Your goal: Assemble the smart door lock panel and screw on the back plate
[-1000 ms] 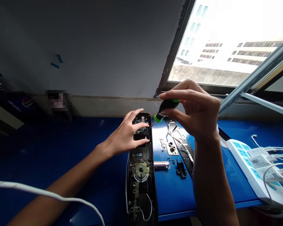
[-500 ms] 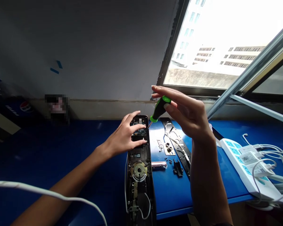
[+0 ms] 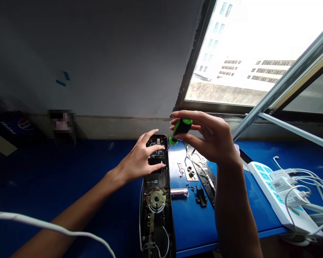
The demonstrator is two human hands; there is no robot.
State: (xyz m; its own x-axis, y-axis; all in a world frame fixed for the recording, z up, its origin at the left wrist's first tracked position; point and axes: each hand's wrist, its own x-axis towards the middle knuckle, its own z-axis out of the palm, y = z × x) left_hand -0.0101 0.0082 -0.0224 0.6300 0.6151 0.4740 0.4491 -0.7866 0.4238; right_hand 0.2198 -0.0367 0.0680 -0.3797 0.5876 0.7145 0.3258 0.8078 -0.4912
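Screwdriver [image 3: 179,129] with a black and green handle is sitting pinched between the thumb and fingertips of the right hand [image 3: 207,139], which is hovering above the far end of an opened door-lock body [image 3: 156,190]; the tool is tilting down and to the left, its thin shaft pointing at the circuit board [image 3: 156,149] in the top of the housing, though whether the tip is touching the board is too small to tell. Left hand [image 3: 140,160] is lying flat with spread fingers over the same upper section of the lock, pressing on it and gripping nothing, its fingertips resting just beside the board. Lower down inside the long dark housing a round brass-coloured mechanism [image 3: 156,197] is showing, and thin white wires are curling near the bottom end. All of this is resting on a blue tabletop [image 3: 83,179]. To the right of the lock, a small brass plate [image 3: 190,172], scattered tiny screws [image 3: 191,185], a short metal cylinder [image 3: 179,193] and a long black metal plate [image 3: 203,170] are lying close together. Farther right, a white power strip [image 3: 278,195] with plugged-in adapters and white cables is sitting near the table edge. A white cable [image 3: 51,227] is crossing the lower left corner.
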